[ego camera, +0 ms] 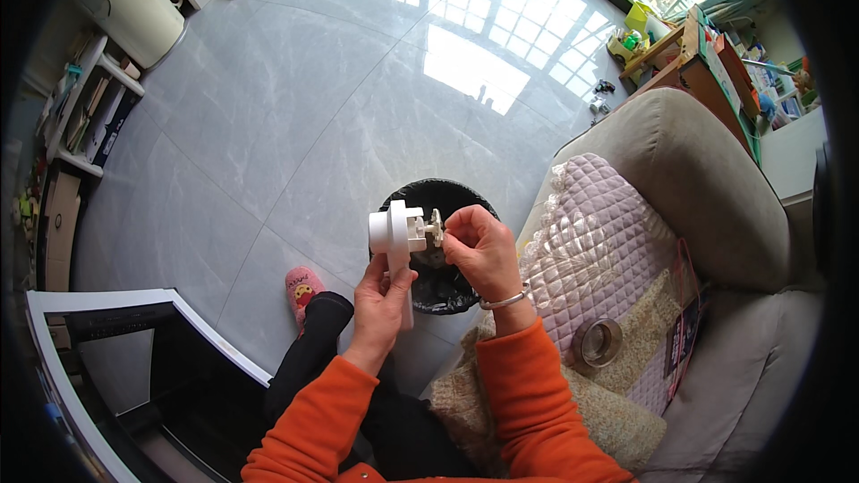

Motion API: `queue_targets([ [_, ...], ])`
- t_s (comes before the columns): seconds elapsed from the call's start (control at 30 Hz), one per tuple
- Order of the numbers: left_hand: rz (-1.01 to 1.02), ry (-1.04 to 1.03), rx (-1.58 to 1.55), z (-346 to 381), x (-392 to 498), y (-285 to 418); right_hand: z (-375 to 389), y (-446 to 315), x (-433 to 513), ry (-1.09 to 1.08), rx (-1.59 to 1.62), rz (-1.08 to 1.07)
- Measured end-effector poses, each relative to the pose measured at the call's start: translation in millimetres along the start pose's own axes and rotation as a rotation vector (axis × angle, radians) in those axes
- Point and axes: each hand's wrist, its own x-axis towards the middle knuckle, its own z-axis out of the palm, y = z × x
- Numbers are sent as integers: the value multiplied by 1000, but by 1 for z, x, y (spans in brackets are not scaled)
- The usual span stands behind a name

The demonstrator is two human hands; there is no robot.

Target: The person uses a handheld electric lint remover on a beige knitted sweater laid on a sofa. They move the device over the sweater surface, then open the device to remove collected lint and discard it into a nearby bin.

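My left hand [381,308] grips the handle of a white handheld appliance [398,228], which looks like a fabric shaver. Its round head is turned sideways, with inner prongs exposed on the right. A cream-coloured disc on a short shaft [436,227] sticks out from that side. The fingertips of my right hand [482,248] are pinched at the disc's right edge; the exact contact is partly hidden by the fingers. Both hands are above a round bin lined with a black bag [446,292], and some pale matter shows inside it.
Right of me is a grey sofa [704,154] with a quilted pink cover [604,248], a knitted beige cloth [604,409] and a clear round dish [597,342]. A white-framed black cabinet [161,362] stands at lower left. My pink slipper [300,288] rests on grey floor tiles [282,121].
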Motion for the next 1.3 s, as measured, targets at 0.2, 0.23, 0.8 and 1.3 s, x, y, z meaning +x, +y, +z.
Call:
queue_targets([
  [0.2, 0, -4, -15, 0, 0, 0, 3, 1, 0, 34, -15, -51],
  [0.23, 8, 0, -26, 1, 0, 0, 3, 0, 0, 31, 1, -38],
  [0.8, 13, 21, -60, 1, 1, 2, 1, -4, -1, -38, 97, 52],
  [1.3, -93, 1, -201, -4, 4, 4, -3, 3, 0, 39, -22, -28],
])
